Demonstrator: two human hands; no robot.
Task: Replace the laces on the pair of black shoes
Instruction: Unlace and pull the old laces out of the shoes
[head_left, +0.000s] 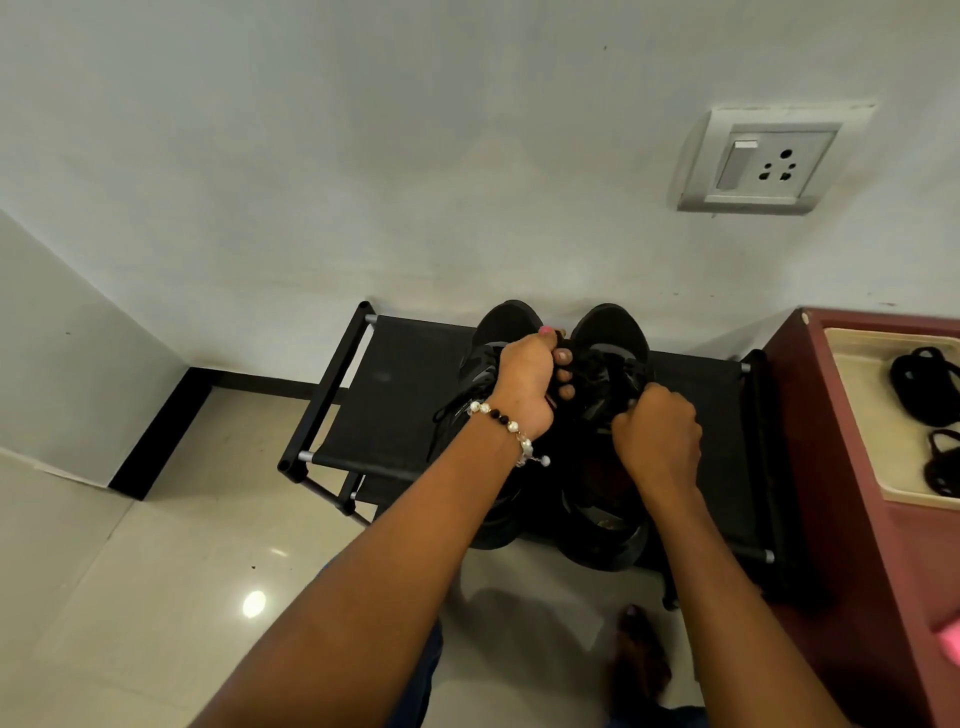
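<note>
Two black shoes stand side by side on a low black rack (405, 384), toes toward the wall: the left shoe (506, 319) and the right shoe (610, 325). My left hand (530, 384), with a bead bracelet on the wrist, has its fingers curled round the black lace at the right shoe's upper eyelets. My right hand (657, 431) is closed in a fist and pinches the black lace near the same shoe's tongue. Both hands hide most of the lacing.
A maroon cabinet (852, 467) stands right of the rack, carrying a beige tray (878, 415) with two bundles of black laces (924, 379). A wall socket (763, 161) is above. A bare foot (641, 654) rests on the glossy tiled floor (156, 571).
</note>
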